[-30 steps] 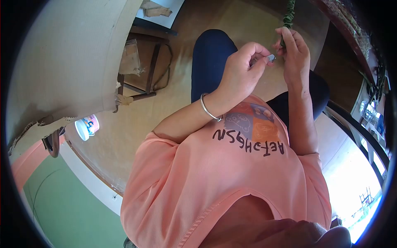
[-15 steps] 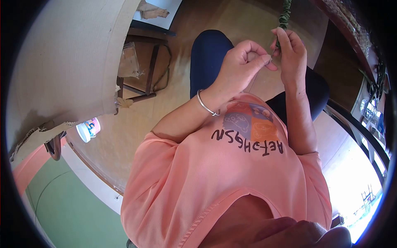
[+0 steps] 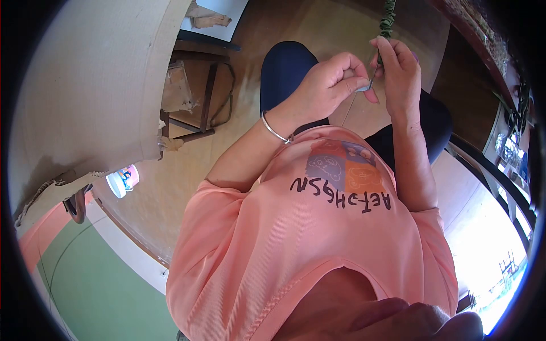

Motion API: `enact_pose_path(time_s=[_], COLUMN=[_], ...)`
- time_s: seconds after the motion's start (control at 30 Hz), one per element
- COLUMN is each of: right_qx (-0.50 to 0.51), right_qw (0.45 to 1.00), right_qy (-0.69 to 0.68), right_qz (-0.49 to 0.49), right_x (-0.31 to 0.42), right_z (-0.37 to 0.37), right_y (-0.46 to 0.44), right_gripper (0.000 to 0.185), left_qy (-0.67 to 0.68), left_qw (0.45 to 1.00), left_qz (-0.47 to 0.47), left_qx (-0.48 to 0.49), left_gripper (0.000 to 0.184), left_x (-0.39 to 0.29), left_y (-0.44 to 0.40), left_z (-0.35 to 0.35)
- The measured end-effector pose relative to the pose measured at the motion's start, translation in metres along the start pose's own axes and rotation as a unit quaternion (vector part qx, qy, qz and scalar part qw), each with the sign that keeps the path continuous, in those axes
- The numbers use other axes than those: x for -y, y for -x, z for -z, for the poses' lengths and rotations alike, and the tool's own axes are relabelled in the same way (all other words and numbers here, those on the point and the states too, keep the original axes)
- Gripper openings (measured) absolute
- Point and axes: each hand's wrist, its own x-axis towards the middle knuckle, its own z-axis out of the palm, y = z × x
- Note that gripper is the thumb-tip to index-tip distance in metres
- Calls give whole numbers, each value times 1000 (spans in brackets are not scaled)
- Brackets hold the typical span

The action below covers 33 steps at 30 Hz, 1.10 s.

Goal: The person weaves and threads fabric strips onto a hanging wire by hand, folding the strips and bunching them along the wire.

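My left hand (image 3: pixel 334 79), with a silver bangle on the wrist, pinches a small pale grey piece (image 3: pixel 362 88) between thumb and index finger. Close beside it on the right, my right hand (image 3: pixel 401 71) is closed around the lower end of a green, ruffled strand (image 3: pixel 387 20), which runs up out of the top of the view. A thin dark length shows between the two hands, and its exact ends are hidden by the fingers. The hands are near each other above my knees.
A large pale cardboard-like sheet (image 3: pixel 96 85) fills the left side. Beyond it stand a dark frame (image 3: pixel 209 94) and a white surface with torn brown pieces (image 3: pixel 209 20). A white tub (image 3: pixel 123 181) lies lower left. Dark bars (image 3: pixel 483 165) line the right.
My left hand has shifted slightly left and turned, and the grey piece now shows at a flatter angle. My right hand and the green strand have drifted slightly left.
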Motion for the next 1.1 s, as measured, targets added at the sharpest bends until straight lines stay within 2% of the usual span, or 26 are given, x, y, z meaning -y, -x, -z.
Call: enact_pose_path(time_s=[0.23, 0.43, 0.57, 0.77, 0.9, 1.1], right_qx=[13, -3, -10, -7, -6, -5], right_qw=[1000, 1000, 999, 999, 999, 999], right_qy=[12, -2, -43, -48, -48, -43], right_qz=[3, -14, -19, -10, -13, -16], right_x=[0, -1, -7, -8, -4, -6], right_z=[0, -4, -6, -9, -12, -17], right_y=[-1, -1, -2, -5, -3, -5], right_gripper=[23, 23, 23, 23, 22, 22], left_qy=[-43, 8, 76, 218, -21, -180], left_qw=[995, 997, 995, 971, 991, 969], left_qz=[-43, -29, 54, 93, 23, -30], left_qx=[81, 69, 34, -10, -131, -166], left_gripper=[2, 1, 4, 7, 3, 6], left_x=[2, 5, 2, 1, -4, -7], left_y=[-12, -4, 14, 23, 24, 27], left_z=[14, 13, 3, -7, -14, -15])
